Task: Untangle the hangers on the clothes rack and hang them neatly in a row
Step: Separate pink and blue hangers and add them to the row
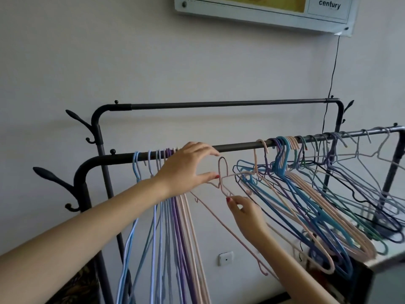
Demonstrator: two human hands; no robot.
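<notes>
Thin pink coated-wire hanger (221, 185), off the rod and held just below the black metal front rail of the clothes rack (238, 147), in the gap between two groups of hangers. Seen from the head camera: left hand (186, 170) spread open around the pink hook, thumb tip at the hanger's neck, fingers straight and reaching over toward the rail, no firm grasp visible. Right hand (243, 212) lower, pinching the hanger's shoulder wire between thumb and fingertip. To the left, the sorted row of blue, lilac and pink hangers (166, 216) hanging straight and close together on the rail. To the right, the tangled bunch of blue, purple, pink and dark hangers (306, 194) splayed at angles, several arms crossed through one another. Behind, a second black rail (228, 104) bare of hangers; on the wall above, a white framed board marked "century" (263, 9). Judged step: hooking the freed pink hanger onto the rail beside the sorted row. Best done by lifting with the right-hand pinch, steering the hook with the left thumb, keeping the trailing arm away from the tangle, then sliding it snug against the neat row.
</notes>
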